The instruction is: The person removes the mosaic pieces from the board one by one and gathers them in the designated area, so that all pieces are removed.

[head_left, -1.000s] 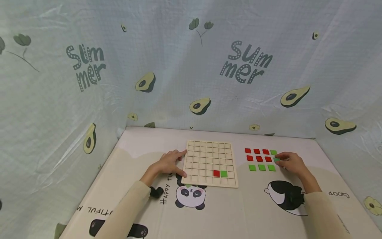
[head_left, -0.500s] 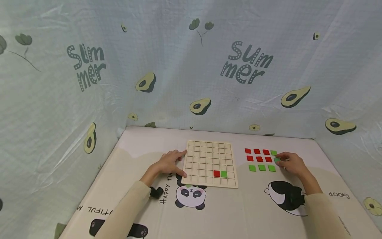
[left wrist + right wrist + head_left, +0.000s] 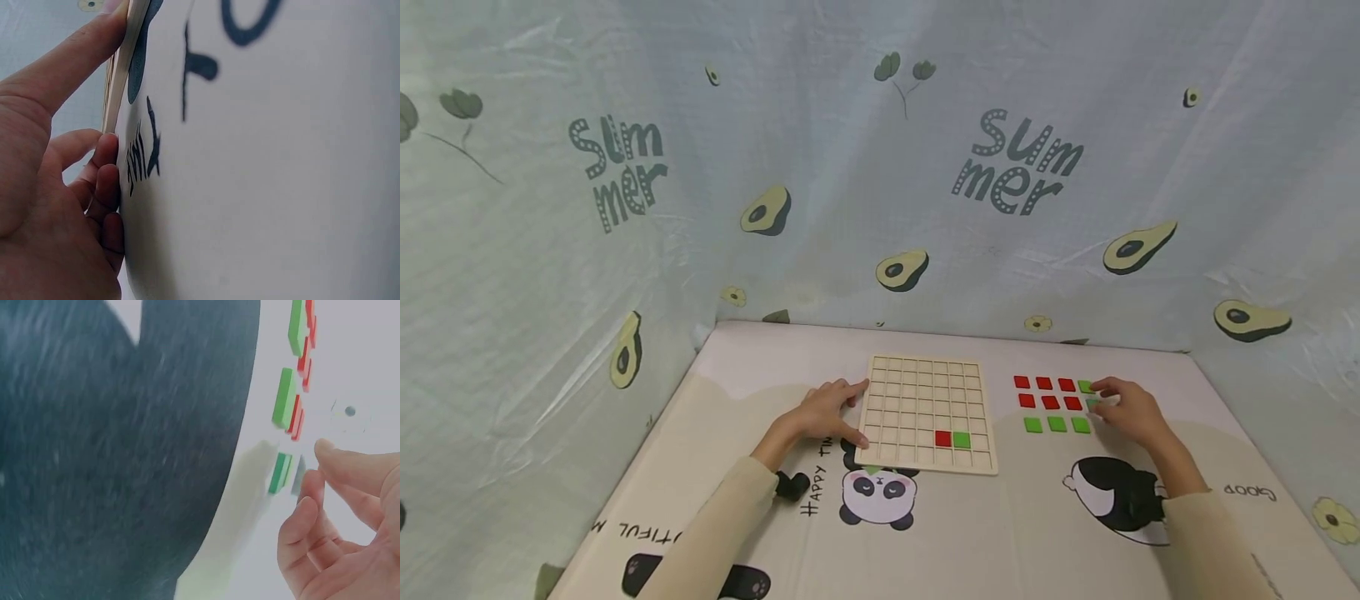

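A wooden grid board (image 3: 901, 388) lies on the table with one red tile (image 3: 943, 438) and one green tile (image 3: 962, 440) in neighbouring squares. At its left edge rests my left hand (image 3: 820, 412), thumb and index finger spread apart; in the left wrist view the thumb (image 3: 81, 53) presses the board's side. Right of the board, red tiles (image 3: 1050, 402) and green tiles (image 3: 1057, 424) lie in rows. My right hand (image 3: 1133, 410) is at the right end of these rows, its thumb and index finger apart with no tile visible between them. Its fingers partly cover a green tile (image 3: 1091, 404).
Printed cloth with a panda (image 3: 880, 493) and lettering covers the table (image 3: 962, 533). Pale curtains (image 3: 820, 125) with avocado prints stand behind and at the sides. A dark strap (image 3: 792, 486) sits at the left wrist.
My right hand's thumb and index finger have parted beside the green tile at the right end. The left hand stays at the board's edge, and the tiles show no visible shift.
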### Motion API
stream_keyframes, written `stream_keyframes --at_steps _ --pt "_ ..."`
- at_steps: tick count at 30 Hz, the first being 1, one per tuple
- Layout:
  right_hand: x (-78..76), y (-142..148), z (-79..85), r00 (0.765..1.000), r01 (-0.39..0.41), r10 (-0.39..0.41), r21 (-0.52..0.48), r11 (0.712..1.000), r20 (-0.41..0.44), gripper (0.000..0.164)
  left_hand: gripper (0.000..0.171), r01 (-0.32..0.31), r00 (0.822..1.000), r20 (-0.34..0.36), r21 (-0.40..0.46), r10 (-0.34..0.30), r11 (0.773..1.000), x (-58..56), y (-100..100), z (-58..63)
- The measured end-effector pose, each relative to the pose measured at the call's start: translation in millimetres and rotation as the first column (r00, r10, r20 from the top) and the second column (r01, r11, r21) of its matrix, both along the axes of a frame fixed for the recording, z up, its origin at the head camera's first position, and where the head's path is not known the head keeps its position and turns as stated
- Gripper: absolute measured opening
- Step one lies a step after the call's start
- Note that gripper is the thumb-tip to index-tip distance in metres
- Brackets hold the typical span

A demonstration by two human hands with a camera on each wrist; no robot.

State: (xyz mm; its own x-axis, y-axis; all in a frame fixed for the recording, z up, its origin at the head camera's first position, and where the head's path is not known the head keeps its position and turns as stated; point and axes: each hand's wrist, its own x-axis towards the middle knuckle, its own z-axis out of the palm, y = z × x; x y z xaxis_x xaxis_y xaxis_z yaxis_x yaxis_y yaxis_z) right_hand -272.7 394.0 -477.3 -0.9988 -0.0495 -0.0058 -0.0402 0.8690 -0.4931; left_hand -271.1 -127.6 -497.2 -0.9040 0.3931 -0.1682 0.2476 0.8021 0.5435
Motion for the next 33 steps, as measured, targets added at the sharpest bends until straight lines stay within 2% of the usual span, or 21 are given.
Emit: stream_keyframes --at_steps 5,17,22,29,33 --pt "3.3 -15.9 6.5 0.997 -0.049 0.05 0.008 0.999 -0.062 0.037 0.112 -0.003 1.0 0.002 0.008 0.003 1.0 -1.0 -0.3 -0.7" --pt "10.4 -69.7 18.6 0.974 -0.199 0.194 -0.038 0.979 -0.114 0.031 0.112 -0.007 1.0 0.007 0.006 0.006 1.0 -3.0 0.9 -2.5" --pt "15.2 -96.8 21.7 0.959 -0.264 0.256 -0.055 0.963 -0.119 0.029 0.112 -0.006 1.0 0.005 0.0 0.006 1.0 -3.5 1.6 -3.5" --pt "22.4 -129.3 23.9 0.926 -0.363 0.352 -0.065 0.93 -0.135 0.026 0.112 -0.002 1.0 0.003 0.004 0.002 1.0 -3.2 1.7 -2.5" --pt "25.4 -146.3 21.8 0.923 -0.379 0.37 -0.085 0.921 -0.109 0.025 0.112 -0.003 1.0 0.011 0.0 0.003 1.0 -2.8 1.5 -1.9"
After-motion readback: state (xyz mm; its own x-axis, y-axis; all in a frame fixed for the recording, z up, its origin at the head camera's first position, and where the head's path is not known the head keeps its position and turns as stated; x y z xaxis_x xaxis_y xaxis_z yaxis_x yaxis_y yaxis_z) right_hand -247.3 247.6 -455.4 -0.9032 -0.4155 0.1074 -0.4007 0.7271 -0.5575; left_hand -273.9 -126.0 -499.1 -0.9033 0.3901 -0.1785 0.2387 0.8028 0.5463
